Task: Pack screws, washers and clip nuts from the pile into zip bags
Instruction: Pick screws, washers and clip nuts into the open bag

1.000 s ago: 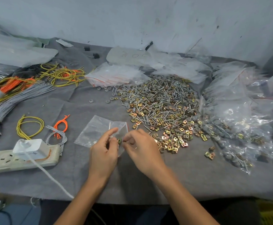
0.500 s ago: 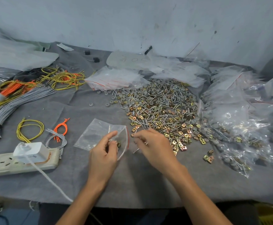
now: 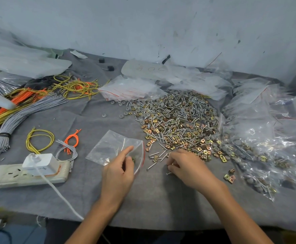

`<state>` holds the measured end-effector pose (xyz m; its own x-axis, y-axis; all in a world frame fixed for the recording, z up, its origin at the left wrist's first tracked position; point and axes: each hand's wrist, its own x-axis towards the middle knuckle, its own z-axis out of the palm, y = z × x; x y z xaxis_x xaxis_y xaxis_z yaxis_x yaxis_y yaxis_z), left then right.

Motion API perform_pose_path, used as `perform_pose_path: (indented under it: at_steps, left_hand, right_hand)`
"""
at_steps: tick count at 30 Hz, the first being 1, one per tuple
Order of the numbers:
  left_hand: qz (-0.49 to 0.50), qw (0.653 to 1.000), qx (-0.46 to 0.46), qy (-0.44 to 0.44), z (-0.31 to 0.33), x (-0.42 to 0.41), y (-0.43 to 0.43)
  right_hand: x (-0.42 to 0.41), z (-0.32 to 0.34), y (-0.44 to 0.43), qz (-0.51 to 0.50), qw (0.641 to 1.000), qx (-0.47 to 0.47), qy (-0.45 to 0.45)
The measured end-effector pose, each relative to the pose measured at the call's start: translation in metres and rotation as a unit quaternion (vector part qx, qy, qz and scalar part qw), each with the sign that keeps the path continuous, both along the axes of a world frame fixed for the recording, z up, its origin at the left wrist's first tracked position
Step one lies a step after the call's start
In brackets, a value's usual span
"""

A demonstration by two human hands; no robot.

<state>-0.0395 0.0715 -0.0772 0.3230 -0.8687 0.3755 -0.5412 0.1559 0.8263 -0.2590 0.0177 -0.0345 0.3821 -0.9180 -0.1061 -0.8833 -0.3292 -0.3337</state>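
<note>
A big pile of silver screws, grey washers and gold clip nuts [image 3: 177, 120] covers the grey cloth at centre right. A clear zip bag [image 3: 112, 147] with a red seal strip lies in front of it, mouth facing right. My left hand [image 3: 120, 171] pinches the bag's open mouth, and a gold clip nut shows by its fingertips. My right hand [image 3: 186, 164] is at the pile's near edge, fingers curled over loose screws [image 3: 154, 160], pinching at small parts there. What it holds is hidden under the fingers.
Filled zip bags [image 3: 259, 138] heap up on the right; empty bags [image 3: 131, 88] lie behind the pile. Wire bundles [image 3: 25, 110] in grey, orange and yellow fill the left. A power strip with a white charger [image 3: 29, 171] sits at front left, its cable running off the table edge.
My right hand left the bag mouth and moved right to the near edge of the pile. My left hand kept hold of the bag.
</note>
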Motion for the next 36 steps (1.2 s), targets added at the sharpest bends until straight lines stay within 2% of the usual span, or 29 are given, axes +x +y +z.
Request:
perform_pose_path:
  at_steps: [4,6,9,13,19,24,31,34,36]
  left_hand:
    - [-0.009,0.99,-0.046,-0.131,-0.002,-0.006,0.003]
    - [-0.032,0.982,-0.067,-0.175,-0.006,-0.007,0.004]
    - [-0.05,0.973,-0.097,-0.203,-0.01,-0.008,0.004]
    - [-0.074,0.973,-0.092,-0.2,-0.011,-0.005,0.006]
    - [-0.099,0.978,-0.055,-0.174,-0.004,-0.003,0.008]
    - [-0.103,0.97,-0.051,-0.212,-0.004,-0.002,0.012]
    - [-0.116,0.955,-0.072,-0.262,-0.013,-0.002,0.025]
    - [-0.116,0.955,-0.066,-0.265,-0.009,-0.002,0.026]
    - [-0.124,0.952,-0.052,-0.275,-0.007,-0.001,0.029]
  right_hand:
    - [0.001,-0.001,0.003,0.009,1.0,-0.012,-0.008]
    - [0.008,-0.003,0.008,0.007,0.998,-0.031,-0.061]
    - [0.032,-0.005,0.018,0.007,0.984,-0.034,-0.174]
    - [0.064,-0.011,0.022,-0.01,0.972,-0.01,-0.236]
    - [0.077,-0.022,0.019,-0.064,0.971,-0.051,-0.226]
    - [0.074,-0.024,0.016,-0.052,0.985,-0.072,-0.151]
    - [0.056,-0.029,0.008,-0.102,0.968,-0.113,-0.202]
    - [0.057,-0.026,0.001,-0.071,0.964,-0.096,-0.236]
    - [0.058,-0.024,-0.003,-0.042,0.973,-0.078,-0.214]
